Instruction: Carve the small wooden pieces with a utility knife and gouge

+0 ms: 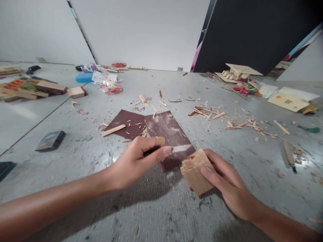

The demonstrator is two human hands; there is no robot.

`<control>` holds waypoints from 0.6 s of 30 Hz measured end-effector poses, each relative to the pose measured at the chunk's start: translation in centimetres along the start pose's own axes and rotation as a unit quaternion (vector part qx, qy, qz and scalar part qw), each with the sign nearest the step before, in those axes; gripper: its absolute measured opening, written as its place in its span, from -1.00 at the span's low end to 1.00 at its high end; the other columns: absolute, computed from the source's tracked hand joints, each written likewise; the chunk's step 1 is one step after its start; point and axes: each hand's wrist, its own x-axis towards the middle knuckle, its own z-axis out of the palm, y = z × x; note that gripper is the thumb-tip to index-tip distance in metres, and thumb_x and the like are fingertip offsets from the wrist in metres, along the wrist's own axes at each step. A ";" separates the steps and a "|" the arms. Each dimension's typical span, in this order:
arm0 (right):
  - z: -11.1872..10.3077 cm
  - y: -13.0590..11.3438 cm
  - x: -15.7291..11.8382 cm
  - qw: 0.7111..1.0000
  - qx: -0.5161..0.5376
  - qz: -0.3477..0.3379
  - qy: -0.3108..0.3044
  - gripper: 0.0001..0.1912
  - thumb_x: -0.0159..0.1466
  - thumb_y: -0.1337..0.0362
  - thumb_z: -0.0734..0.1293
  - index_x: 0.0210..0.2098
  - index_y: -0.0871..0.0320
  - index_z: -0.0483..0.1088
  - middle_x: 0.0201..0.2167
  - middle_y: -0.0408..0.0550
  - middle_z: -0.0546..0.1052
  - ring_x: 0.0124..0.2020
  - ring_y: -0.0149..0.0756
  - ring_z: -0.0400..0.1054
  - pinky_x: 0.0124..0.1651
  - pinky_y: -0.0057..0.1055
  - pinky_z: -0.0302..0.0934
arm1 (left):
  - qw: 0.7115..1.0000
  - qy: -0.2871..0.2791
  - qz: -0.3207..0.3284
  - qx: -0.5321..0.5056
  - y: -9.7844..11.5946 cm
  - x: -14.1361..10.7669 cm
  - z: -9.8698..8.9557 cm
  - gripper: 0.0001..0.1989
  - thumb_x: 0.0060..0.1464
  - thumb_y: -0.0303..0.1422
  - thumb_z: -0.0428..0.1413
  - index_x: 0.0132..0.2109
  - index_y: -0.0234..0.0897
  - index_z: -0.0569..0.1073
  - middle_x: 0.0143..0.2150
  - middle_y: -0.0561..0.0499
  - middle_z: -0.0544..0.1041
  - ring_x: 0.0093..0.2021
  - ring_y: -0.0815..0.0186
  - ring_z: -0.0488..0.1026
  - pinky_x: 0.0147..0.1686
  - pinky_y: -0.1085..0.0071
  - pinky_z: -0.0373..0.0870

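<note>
Your left hand (131, 161) is gripping a knife (180, 148), its blade pointing rightward over the maroon sheet (168, 126). Your right hand (233, 190) is clasping the wooden block (198, 179) beside that sheet's near right corner, the rough end lying just beyond the blade, toward you.

Your table (151, 208) is lit fairly brightly and coolly, though the lamps themselves are out of view. Pale glare sits on its left side, with more sheen beside your left hand (137, 159) and toward the right edge. Your left arm (63, 198) throws a broad, soft-edged shadow below it, and your right hand (227, 185) darkens the surface underneath. The knife (180, 148) is smeared and washed out, its outline hard to read. Small print is too soft to read, and the outer edges look stretched.
</note>
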 end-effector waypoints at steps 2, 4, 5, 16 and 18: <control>0.2 -0.6 0.7 0.999 -0.029 -0.027 0.019 -0.72 0.40 0.04 0.35 0.01 0.03 0.44 -0.23 -0.04 0.55 -0.32 -0.27 0.46 -0.37 -0.44 0.40 | 1.000 -0.025 0.001 0.005 0.5 -0.4 0.5 -0.59 0.40 -0.25 -0.03 -0.45 -0.28 0.24 -0.51 0.18 0.09 -0.50 0.46 0.02 -0.51 0.48 0.01; 0.5 -0.8 0.7 0.996 -0.074 -0.044 0.031 -0.73 0.37 0.08 0.40 0.02 0.00 0.46 -0.24 -0.09 0.56 -0.33 -0.29 0.45 -0.33 -0.43 0.40 | 0.998 -0.043 -0.016 0.031 1.0 -0.9 1.1 -0.59 0.39 -0.23 -0.01 -0.45 -0.27 0.23 -0.54 0.19 0.08 -0.52 0.46 0.02 -0.52 0.48 0.00; 0.7 -0.9 0.7 0.993 -0.095 -0.051 0.038 -0.72 0.35 0.10 0.42 0.03 -0.02 0.47 -0.22 -0.10 0.58 -0.30 -0.28 0.46 -0.29 -0.42 0.40 | 0.997 -0.049 -0.027 0.049 1.1 -1.1 1.3 -0.59 0.38 -0.23 0.00 -0.45 -0.27 0.23 -0.55 0.19 0.08 -0.53 0.46 0.03 -0.53 0.47 -0.01; 1.4 -0.6 0.0 1.000 -0.017 0.021 -0.004 -0.53 0.43 0.06 0.30 0.32 -0.22 0.34 0.38 -0.10 0.32 0.42 -0.03 0.12 0.46 0.11 -0.06 | 0.997 -0.050 -0.048 0.014 1.8 -2.1 2.9 -0.63 0.39 -0.29 0.01 -0.43 -0.29 0.34 -0.52 0.17 0.29 -0.49 0.47 0.18 -0.45 0.50 0.13; 1.3 -0.5 -0.3 0.999 -0.028 0.041 -0.011 -0.47 0.43 -0.01 0.29 0.36 -0.21 0.27 0.44 -0.08 0.23 0.46 0.02 0.02 0.47 0.20 -0.17 | 0.997 -0.055 -0.054 0.010 1.7 -2.2 3.0 -0.64 0.40 -0.27 0.00 -0.40 -0.29 0.35 -0.51 0.18 0.28 -0.48 0.46 0.18 -0.45 0.49 0.13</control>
